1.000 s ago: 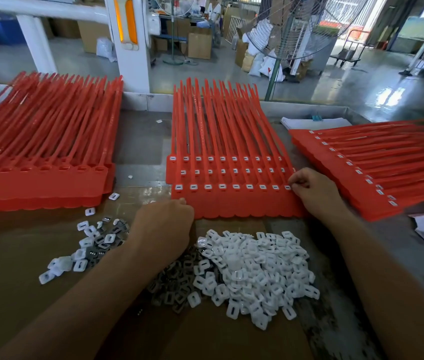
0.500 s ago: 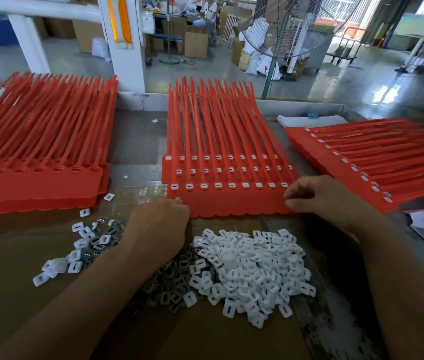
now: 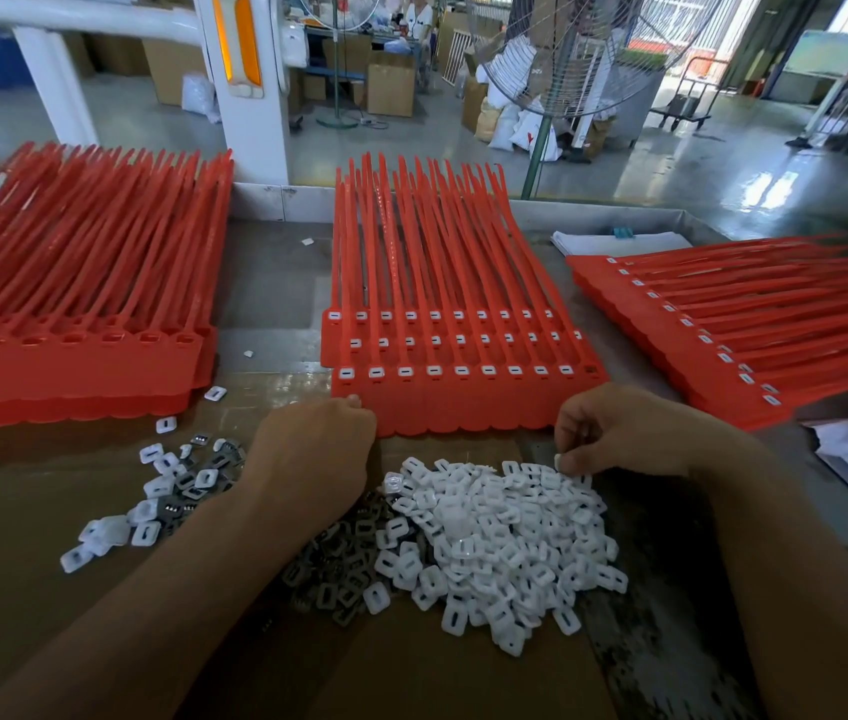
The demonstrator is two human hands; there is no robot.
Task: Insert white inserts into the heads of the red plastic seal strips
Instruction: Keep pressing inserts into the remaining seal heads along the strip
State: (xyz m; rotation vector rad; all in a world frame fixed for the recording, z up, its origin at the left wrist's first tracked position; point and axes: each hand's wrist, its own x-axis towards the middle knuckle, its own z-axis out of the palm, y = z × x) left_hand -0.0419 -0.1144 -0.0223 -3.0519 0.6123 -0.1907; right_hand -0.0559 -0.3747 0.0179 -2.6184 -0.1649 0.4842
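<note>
At the middle of the frame lies the front sheet of red plastic seal strips (image 3: 463,402), heads toward the viewer. Nearly all heads in its front row are seen filled with white; only the head at the far right end (image 3: 590,370) appears still empty. Two filled rows are visible behind it. At the right of the frame a fanned stack of red strips (image 3: 723,345) is shown with white inserts already seated, while the stack of red strips at the left (image 3: 73,376) is shown with open, unfilled heads, so much work is judged to remain. The heap of loose white square plastic inserts (image 3: 505,537) is spread on brown cardboard (image 3: 21,589) at lower centre, beside dark grey metal clips (image 3: 338,574).

The right hand (image 3: 629,433) is held at the heap's upper right edge, a single white insert (image 3: 559,461) pinched between fingertips. The left hand (image 3: 312,454) is curled at the sheet's near left corner; whether anything is held inside it cannot be told.

A second ago the right hand was pressed on the row's right end; it has since been drawn down to the heap. The left hand has stayed put.
</note>
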